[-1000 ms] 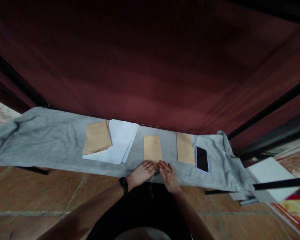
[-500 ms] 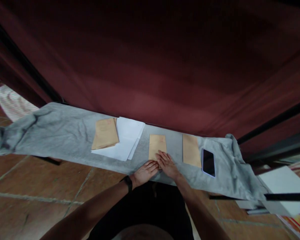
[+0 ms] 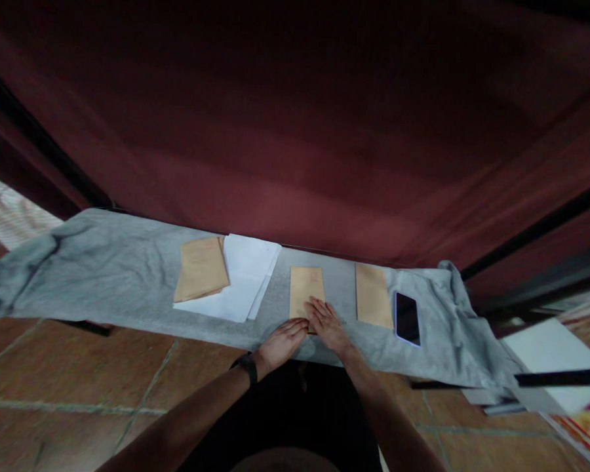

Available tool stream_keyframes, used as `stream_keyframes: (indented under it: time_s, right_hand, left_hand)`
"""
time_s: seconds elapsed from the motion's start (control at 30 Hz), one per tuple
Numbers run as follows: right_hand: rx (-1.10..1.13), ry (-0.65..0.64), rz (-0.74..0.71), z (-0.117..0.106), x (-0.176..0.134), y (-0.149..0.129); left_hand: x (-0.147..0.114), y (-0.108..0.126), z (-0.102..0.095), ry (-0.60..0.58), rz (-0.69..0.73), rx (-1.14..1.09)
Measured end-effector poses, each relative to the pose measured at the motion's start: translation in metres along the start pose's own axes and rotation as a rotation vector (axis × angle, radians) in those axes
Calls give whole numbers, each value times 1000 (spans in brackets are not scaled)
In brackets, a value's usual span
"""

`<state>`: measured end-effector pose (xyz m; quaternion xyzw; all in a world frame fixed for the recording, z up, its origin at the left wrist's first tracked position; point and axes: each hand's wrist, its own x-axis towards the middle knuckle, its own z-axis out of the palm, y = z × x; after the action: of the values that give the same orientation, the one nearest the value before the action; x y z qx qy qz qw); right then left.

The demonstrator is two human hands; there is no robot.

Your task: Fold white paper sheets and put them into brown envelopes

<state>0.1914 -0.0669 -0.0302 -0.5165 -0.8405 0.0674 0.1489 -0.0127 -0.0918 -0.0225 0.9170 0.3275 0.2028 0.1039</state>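
A brown paper envelope (image 3: 305,286) with a small reddish mark lies flat on the grey cloth in front of me. My right hand (image 3: 326,322) rests flat on its lower right part, fingers stretched out. Beside it, my left hand (image 3: 282,342) touches the envelope's lower left edge with its fingers extended. The near end of the envelope is partly hidden under both hands. To the right lies another brown envelope (image 3: 373,295). On the left, a small stack of brown envelopes (image 3: 202,267) sits over sheets of white paper (image 3: 248,275).
A grey cloth (image 3: 113,269) covers the long, narrow table. A phone with a purple edge (image 3: 407,319) lies toward the right end. Behind the table hangs a dark red curtain (image 3: 295,164). White board-like pieces (image 3: 553,357) stand low at the right, above the tiled floor (image 3: 69,373).
The view has shifted slightly, so the things on the cloth sit a little further left. Both hands stay on the envelope, the left one slightly lower in view.
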Motion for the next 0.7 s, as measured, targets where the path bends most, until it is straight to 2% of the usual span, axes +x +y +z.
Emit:
stream_keyframes:
  time_s: [0.17,0.3,0.43,0.7]
  right_hand:
    - [127,131,19,-3,-31,-2]
    - [156,230,43,-5,-61,-14]
    - [96,188,-39,-4,-80,-33]
    - [-39,139,58,-7,-81,-50]
  left_hand:
    - [1,0,0,59,-57,-96]
    - [1,-2,1,72,-69,-126]
    - [1,-4,3,47,-20,-69]
    - [-14,2,-2,-4,54,90]
